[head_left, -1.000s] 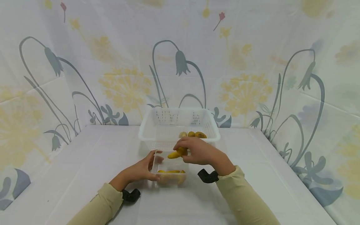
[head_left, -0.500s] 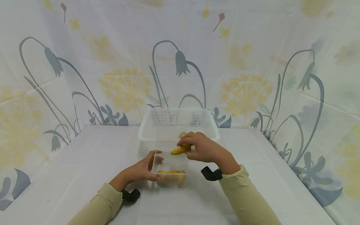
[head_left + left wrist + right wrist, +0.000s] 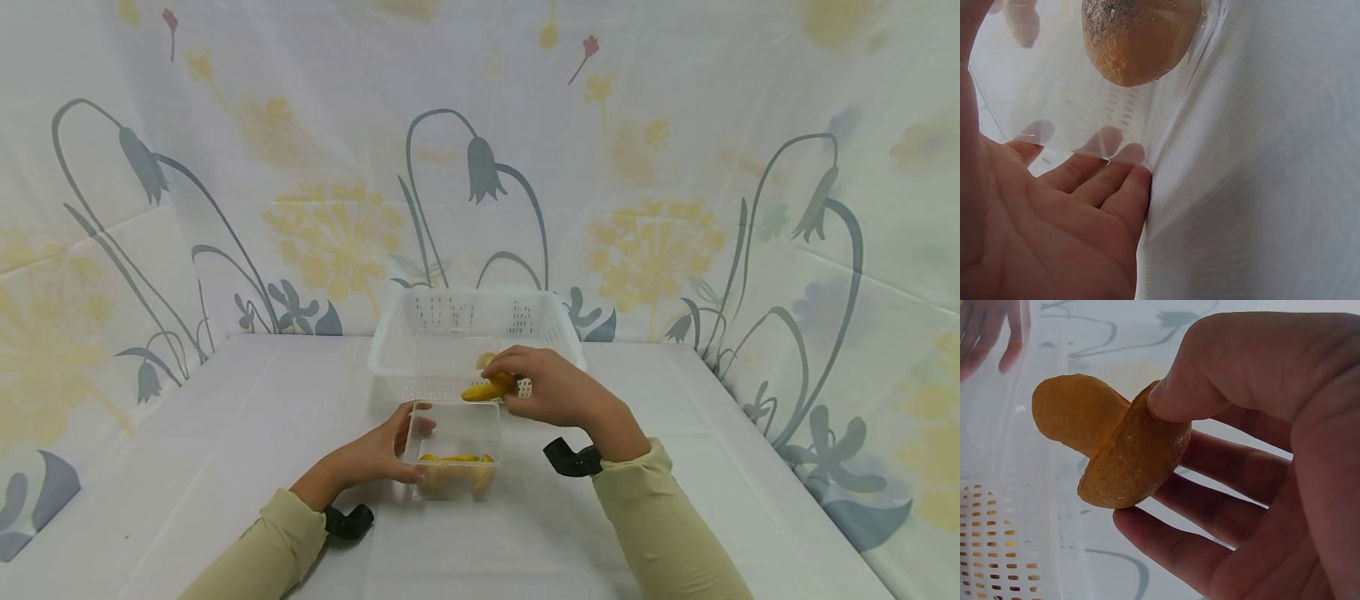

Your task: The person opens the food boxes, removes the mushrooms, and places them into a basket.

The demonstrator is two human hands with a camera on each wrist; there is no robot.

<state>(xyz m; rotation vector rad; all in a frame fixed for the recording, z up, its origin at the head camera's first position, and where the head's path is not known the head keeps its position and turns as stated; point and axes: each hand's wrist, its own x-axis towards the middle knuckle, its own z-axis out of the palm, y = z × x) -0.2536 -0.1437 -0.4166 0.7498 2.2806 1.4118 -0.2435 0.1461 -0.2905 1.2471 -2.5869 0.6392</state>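
Observation:
My right hand [image 3: 551, 387] pinches a brown-yellow mushroom [image 3: 486, 390] above the far rim of a clear plastic box [image 3: 457, 429], at the near side of the white basket. Up close in the right wrist view, thumb and fingertips grip the rounded cap of this mushroom [image 3: 1141, 456], its stem pointing away from the palm. My left hand [image 3: 378, 450] holds the box by its left side, thumb at the front and fingers behind. Yellowish mushrooms [image 3: 453, 457] lie inside the box. In the left wrist view, a brown mushroom cap [image 3: 1141, 37] shows through the box wall.
Behind the box stands a white perforated basket [image 3: 393, 354], with a pale rounded piece [image 3: 485, 360] inside, partly hidden by my right hand. White cloth covers the table [image 3: 262, 417]. A flower-printed curtain [image 3: 345, 133] hangs behind and along both sides.
My right hand has moved up, away and slightly right with the mushroom, from over the box to the basket's near side. My left hand and the box have stayed put.

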